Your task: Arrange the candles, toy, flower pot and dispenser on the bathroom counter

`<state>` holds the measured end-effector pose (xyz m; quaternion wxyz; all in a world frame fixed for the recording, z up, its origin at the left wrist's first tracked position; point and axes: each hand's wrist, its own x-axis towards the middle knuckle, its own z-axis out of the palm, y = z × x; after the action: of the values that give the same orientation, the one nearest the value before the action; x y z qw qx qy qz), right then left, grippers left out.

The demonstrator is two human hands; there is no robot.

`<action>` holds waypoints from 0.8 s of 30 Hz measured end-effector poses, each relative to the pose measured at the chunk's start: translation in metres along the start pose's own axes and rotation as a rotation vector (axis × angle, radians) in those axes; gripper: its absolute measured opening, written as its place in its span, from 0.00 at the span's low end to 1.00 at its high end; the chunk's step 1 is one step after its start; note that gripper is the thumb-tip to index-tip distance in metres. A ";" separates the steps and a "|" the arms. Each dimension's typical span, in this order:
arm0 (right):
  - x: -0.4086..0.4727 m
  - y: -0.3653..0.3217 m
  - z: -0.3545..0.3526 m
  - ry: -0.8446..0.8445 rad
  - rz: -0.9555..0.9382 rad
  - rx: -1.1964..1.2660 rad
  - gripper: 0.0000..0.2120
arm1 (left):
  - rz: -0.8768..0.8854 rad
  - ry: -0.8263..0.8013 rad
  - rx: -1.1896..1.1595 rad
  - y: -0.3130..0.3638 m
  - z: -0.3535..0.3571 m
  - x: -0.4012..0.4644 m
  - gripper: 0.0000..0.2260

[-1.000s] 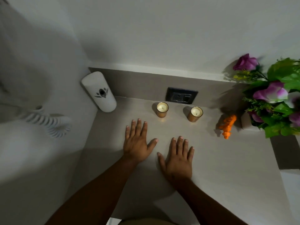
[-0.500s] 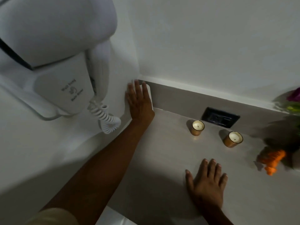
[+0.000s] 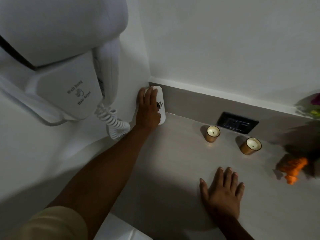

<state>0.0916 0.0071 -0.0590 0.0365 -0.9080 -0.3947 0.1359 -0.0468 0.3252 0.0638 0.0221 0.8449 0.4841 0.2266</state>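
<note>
Left hand (image 3: 148, 108) was wrapped around the dispenser (image 3: 160, 104) in the corner; right hand (image 3: 223, 191) lay flat and open on the counter (image 3: 173, 161). Risk: dispenser tipping or snagging the dryer cord (image 3: 114, 122) nearby.

Dim room, light falls mostly on the white walls (image 3: 225, 40), which meet in a corner just beyond the left fingertips; grey counter (image 3: 173, 161) runs under both sets of fingers, darker shadow on the patch nearer than the right fingertips. Grey upstand (image 3: 199, 103) along the back wall, capped by a white strip, with a black socket plate (image 3: 237, 122) set in it beyond the right fingertips. Wall-hung white hair dryer (image 3: 69, 80) on the side wall, left of the left fingers, its coiled cord (image 3: 114, 123) hanging just beside them.
</note>
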 end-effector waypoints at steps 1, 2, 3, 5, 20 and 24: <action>0.000 0.000 0.000 0.004 -0.003 0.004 0.47 | 0.004 -0.004 -0.008 0.000 -0.001 0.000 0.41; -0.001 0.000 -0.001 0.006 -0.007 0.007 0.46 | 0.009 -0.006 -0.018 0.000 -0.003 -0.001 0.40; -0.001 0.000 -0.001 0.006 -0.010 0.008 0.47 | 0.011 -0.011 -0.027 0.000 -0.004 -0.001 0.39; -0.001 0.000 -0.001 0.004 -0.013 0.007 0.47 | 0.021 -0.029 -0.041 -0.001 -0.008 -0.001 0.39; -0.012 0.024 -0.002 0.031 -0.075 0.031 0.43 | 0.006 -0.046 0.095 0.034 0.013 -0.045 0.48; -0.030 0.051 -0.001 0.062 -0.030 0.035 0.41 | 0.140 -0.321 -0.077 0.091 0.039 -0.148 0.42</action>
<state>0.1085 -0.0493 -0.0604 0.0665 -0.9050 -0.4045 0.1140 -0.0210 0.1610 -0.0010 0.1155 0.9005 0.4051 0.1083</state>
